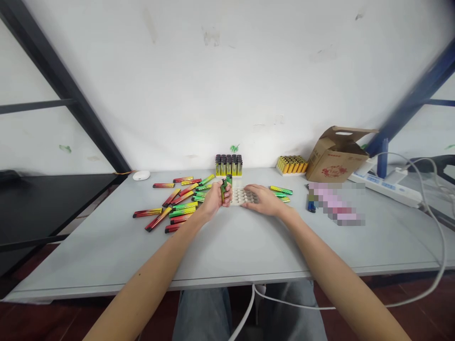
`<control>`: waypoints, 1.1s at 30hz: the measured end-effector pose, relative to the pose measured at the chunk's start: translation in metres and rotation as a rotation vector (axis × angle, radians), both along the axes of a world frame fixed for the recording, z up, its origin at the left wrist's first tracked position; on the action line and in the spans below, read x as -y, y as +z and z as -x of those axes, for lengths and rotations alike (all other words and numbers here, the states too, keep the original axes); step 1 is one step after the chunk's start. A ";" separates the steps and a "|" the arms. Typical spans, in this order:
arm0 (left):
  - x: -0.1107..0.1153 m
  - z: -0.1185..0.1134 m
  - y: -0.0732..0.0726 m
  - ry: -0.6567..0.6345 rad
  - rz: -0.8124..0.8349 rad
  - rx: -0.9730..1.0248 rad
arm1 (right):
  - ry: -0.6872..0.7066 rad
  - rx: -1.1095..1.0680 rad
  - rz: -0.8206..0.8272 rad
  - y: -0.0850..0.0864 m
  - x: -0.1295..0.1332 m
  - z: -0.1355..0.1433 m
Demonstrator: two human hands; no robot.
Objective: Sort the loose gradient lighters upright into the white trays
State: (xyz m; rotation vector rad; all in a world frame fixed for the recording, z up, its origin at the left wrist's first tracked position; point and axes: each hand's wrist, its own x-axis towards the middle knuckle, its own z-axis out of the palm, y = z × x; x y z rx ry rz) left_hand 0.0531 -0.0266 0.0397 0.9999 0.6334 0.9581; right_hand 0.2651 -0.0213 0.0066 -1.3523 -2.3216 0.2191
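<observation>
My left hand is closed around a green lighter, held upright over the left end of a white tray with round holes. Another green lighter stands upright just behind those fingers, at the tray's back left corner. My right hand grips the tray's right end, thumb at the near edge and fingers at the far edge. To the left lie several loose red-and-yellow lighters and green-and-yellow lighters. A few more green-and-yellow lighters lie right of my right hand.
Against the wall stands a block of upright yellow lighters with black tops. A tray of orange-yellow cylinders sits beside an open cardboard box. At right are a blue lighter and a power strip; a white case lies left.
</observation>
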 end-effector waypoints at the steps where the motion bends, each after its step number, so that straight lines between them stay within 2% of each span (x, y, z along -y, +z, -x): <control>1: 0.000 0.000 0.000 -0.008 0.004 0.008 | 0.001 0.000 -0.001 0.000 0.000 0.000; 11: 0.000 0.002 0.000 -0.078 0.043 0.073 | -0.030 0.025 0.018 0.001 0.004 0.001; 17: -0.002 0.002 -0.003 -0.105 -0.010 0.063 | 0.000 0.008 0.007 0.002 0.002 0.001; 27: -0.002 0.000 -0.006 -0.064 -0.045 0.062 | -0.041 0.021 0.006 -0.001 0.003 0.000; 30: 0.000 0.000 -0.004 -0.080 -0.067 0.004 | -0.058 -0.013 0.026 0.002 0.003 0.000; 33: 0.001 0.000 -0.005 -0.095 -0.102 -0.054 | -0.064 -0.137 0.017 0.005 0.000 -0.003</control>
